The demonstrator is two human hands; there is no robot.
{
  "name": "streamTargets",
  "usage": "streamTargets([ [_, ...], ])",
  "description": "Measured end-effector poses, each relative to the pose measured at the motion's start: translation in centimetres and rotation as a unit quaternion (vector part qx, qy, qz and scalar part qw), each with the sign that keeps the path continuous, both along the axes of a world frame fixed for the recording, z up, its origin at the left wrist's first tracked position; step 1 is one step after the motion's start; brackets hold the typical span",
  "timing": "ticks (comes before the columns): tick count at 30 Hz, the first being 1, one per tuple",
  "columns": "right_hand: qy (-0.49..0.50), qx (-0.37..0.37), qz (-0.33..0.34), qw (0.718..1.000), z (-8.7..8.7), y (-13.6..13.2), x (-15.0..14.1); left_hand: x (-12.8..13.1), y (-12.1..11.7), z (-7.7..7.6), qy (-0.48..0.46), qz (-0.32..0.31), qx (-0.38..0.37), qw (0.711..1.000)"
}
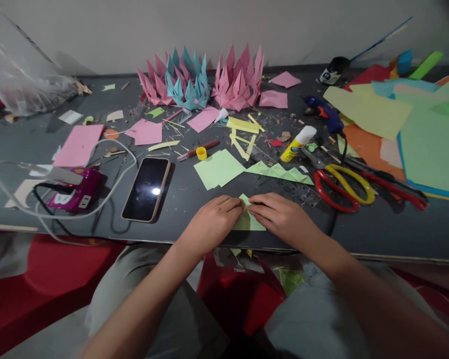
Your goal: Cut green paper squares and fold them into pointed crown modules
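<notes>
Near the table's front edge lies a light green sheet of paper (250, 222), folded to a point at its top. My left hand (217, 219) has its fingers closed together on the paper's left side. From the other side, my right hand (275, 213) pinches the paper near its tip. Both hands cover much of the sheet. Just behind them are a stack of green paper squares (220, 168) and a strip of green folded triangles (279, 173). A yellow glue stick (298, 143) stands tilted beyond, its yellow cap (201, 153) apart from it.
Scissors (342, 187) and red-handled pliers (392, 185) lie right, near a blue glue gun (325, 113). A phone (146, 189) and a purple power adapter (78, 189) with cables sit left. Pink folded-paper crowns (238, 82) and a blue one (189, 89) stand at the back.
</notes>
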State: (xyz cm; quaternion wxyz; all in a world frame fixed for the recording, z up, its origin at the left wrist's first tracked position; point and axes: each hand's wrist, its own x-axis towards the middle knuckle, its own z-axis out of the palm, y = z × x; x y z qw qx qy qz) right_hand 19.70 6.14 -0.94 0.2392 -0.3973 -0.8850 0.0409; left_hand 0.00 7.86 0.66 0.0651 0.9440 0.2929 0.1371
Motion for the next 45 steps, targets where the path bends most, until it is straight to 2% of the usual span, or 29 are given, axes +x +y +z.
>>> streamTargets([
  [9,-0.021,0.017,0.012,1.000,0.0,0.2,-0.1,0.6,-0.3,0.0,0.029,0.040,0.012,0.999],
  [15,-0.059,0.014,-0.058,0.996,1.5,-0.9,-0.6,1.4,-1.0,0.8,0.057,0.094,0.005,0.994],
  [20,-0.055,0.020,-0.092,0.994,2.4,-2.0,-0.3,1.4,-1.5,0.8,0.066,0.106,0.008,0.992],
  [26,-0.019,-0.038,-0.121,0.992,0.8,-0.9,-0.7,1.7,-1.7,0.4,0.059,0.116,0.048,0.990],
  [29,-0.055,-0.039,-0.115,0.991,0.1,-0.1,-1.4,1.9,-1.7,0.5,0.066,0.126,0.050,0.988],
  [33,-0.113,-0.020,-0.121,0.986,0.1,0.1,-2.0,1.8,-2.3,0.8,0.054,0.137,0.030,0.989],
  [39,-0.089,-0.048,-0.143,0.985,0.1,0.0,-1.9,0.9,-4.0,2.2,0.058,0.189,0.024,0.980],
  [42,-0.088,-0.047,-0.129,0.987,0.0,0.1,-1.8,0.3,-3.7,2.7,0.068,0.193,0.010,0.979],
  [45,-0.094,-0.047,-0.111,0.988,0.1,0.2,-1.7,-0.3,-2.5,2.5,0.051,0.199,-0.027,0.978],
])
